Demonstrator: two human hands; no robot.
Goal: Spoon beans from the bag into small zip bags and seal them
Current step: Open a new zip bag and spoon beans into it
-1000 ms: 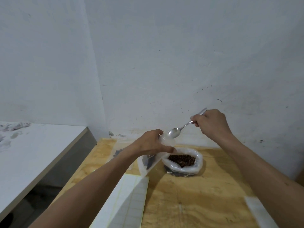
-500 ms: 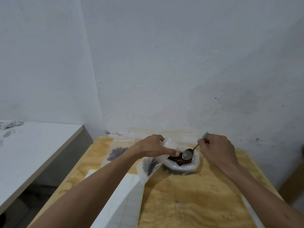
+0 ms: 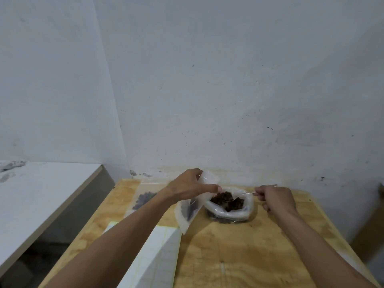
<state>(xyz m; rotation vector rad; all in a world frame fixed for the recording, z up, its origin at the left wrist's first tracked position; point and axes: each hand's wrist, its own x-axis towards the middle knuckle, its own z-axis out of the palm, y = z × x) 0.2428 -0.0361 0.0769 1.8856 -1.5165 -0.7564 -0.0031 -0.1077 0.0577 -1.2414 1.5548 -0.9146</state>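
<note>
Scooping step: left hand [image 3: 188,187] pinches the small zip bag [image 3: 192,206] by its mouth, a few dark beans low inside; keep that mouth held wide, close to the source. Just right of it, the bean bag [image 3: 229,208] sits rolled open, well filled. Right hand [image 3: 275,199] grips the spoon [image 3: 247,194], bowl buried in beans; lift level, don't overload.

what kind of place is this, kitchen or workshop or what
Likely a bare makeshift packing corner, not a kitchen: a raw plywood table against a scuffed white wall, with a bag of beans on it.
</note>
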